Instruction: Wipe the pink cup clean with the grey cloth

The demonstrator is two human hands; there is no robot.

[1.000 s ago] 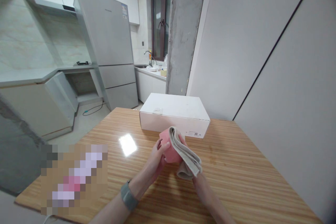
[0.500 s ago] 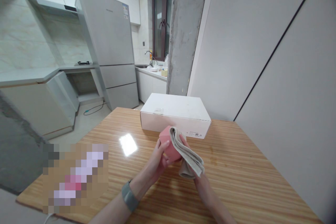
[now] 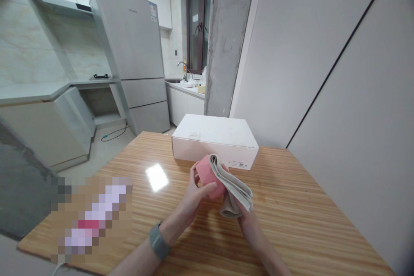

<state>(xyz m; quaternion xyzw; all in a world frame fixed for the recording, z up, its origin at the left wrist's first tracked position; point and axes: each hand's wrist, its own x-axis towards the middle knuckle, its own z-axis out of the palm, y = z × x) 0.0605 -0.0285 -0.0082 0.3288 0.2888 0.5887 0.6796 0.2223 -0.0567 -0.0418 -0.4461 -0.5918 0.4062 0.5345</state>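
Observation:
Above the wooden table [image 3: 291, 224] both my hands work on a pink cup [image 3: 207, 174]. My left hand [image 3: 194, 196] wraps round its left side, thumb across the front. My right hand [image 3: 241, 215] is mostly hidden under a folded beige cloth [image 3: 233, 187], which it presses against the cup's right side. The cloth drapes down over that hand toward the table.
A closed white box [image 3: 215, 140] lies on the table just beyond my hands. A blurred patch covers the table's near left. A white wall runs along the right. A grey pillar, a fridge [image 3: 137, 56] and kitchen counters stand behind.
The cup has turned slightly in my left hand and my thumb has shifted across its front. The cloth has slid a little to the right along the cup.

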